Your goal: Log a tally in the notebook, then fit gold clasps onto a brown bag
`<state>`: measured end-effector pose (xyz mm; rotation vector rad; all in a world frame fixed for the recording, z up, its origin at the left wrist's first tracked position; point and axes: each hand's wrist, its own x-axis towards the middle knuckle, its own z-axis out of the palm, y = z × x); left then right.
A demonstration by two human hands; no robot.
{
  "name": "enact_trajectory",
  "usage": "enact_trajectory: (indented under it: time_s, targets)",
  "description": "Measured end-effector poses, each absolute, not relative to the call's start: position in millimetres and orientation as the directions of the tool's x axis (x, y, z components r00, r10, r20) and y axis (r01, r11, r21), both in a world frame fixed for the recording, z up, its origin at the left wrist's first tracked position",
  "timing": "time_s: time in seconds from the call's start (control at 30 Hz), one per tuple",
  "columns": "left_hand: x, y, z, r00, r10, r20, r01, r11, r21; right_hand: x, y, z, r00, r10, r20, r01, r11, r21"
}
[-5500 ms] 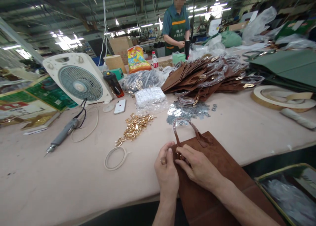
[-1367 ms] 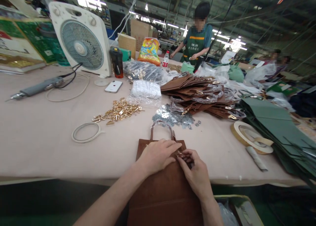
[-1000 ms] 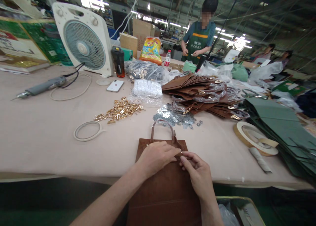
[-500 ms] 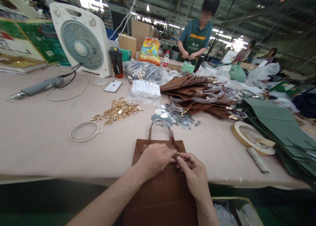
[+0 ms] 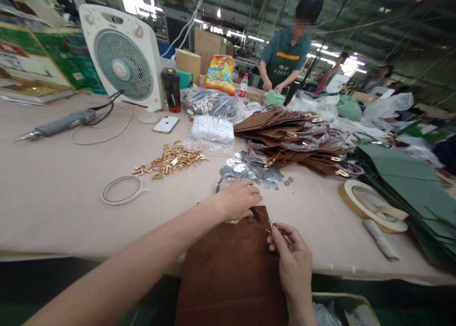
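Note:
A brown handbag panel (image 5: 228,264) with a plastic-wrapped handle (image 5: 221,180) hangs over the table's front edge toward me. Over its top edge and handles stretches my left hand (image 5: 239,200), fingers extended and apart, hiding part of the handles. To the right of the bag, my right hand (image 5: 290,250) pinches a small gold metal fitting (image 5: 272,226) with thin prongs between thumb and fingers. Just beyond my left hand lies a pile of small silver metal plates (image 5: 249,167). Gold clasps (image 5: 174,159) are heaped farther left.
A roll of masking tape (image 5: 123,189) lies left, a wider tape roll (image 5: 351,200) right. Brown bag pieces (image 5: 285,136) and green panels (image 5: 409,174) are stacked beyond. A fan (image 5: 124,60), handheld power tool (image 5: 60,124) and phone (image 5: 166,124) sit left. A co-worker (image 5: 285,55) stands opposite.
My left hand has let go at the bag's top edge and moved forward over the handles, its fingers opening. My right hand has drawn right, off the bag, with the gold fitting.

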<state>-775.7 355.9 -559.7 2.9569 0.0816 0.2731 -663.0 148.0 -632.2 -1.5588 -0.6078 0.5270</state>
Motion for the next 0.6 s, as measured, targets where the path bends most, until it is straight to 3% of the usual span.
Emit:
enact_trajectory:
  time_s: [0.1,0.2,0.3,0.43,0.53,0.6]
  targets:
    - [-754,373,-552,0.998,-0.054,0.023,-0.057,-0.989,0.135,-668,152,-631,0.718,0.696,0.027,0.138,-0.104,-0.985]
    - [-741,378,-540,0.989,-0.151,0.009,-0.15,-0.976,0.157,-670,156,-632,0.718,0.695,0.028,0.159,-0.124,-0.979]
    - [-731,374,-527,0.985,-0.164,-0.047,-0.151,-0.966,0.212,-670,159,-634,0.721,0.693,0.019,0.161,-0.14,-0.977]
    - [-717,364,-520,0.997,-0.044,-0.058,-0.014,-0.899,0.437,-670,163,-635,0.712,0.702,0.015,0.192,-0.174,-0.966]
    - [-707,355,-523,0.996,0.029,-0.083,0.08,-0.687,0.722,-671,165,-635,0.706,0.709,0.0,0.201,-0.2,-0.959]
    - [-705,350,-527,0.994,0.049,-0.1,0.11,-0.555,0.825,-671,166,-635,0.715,0.699,-0.005,0.208,-0.219,-0.953]
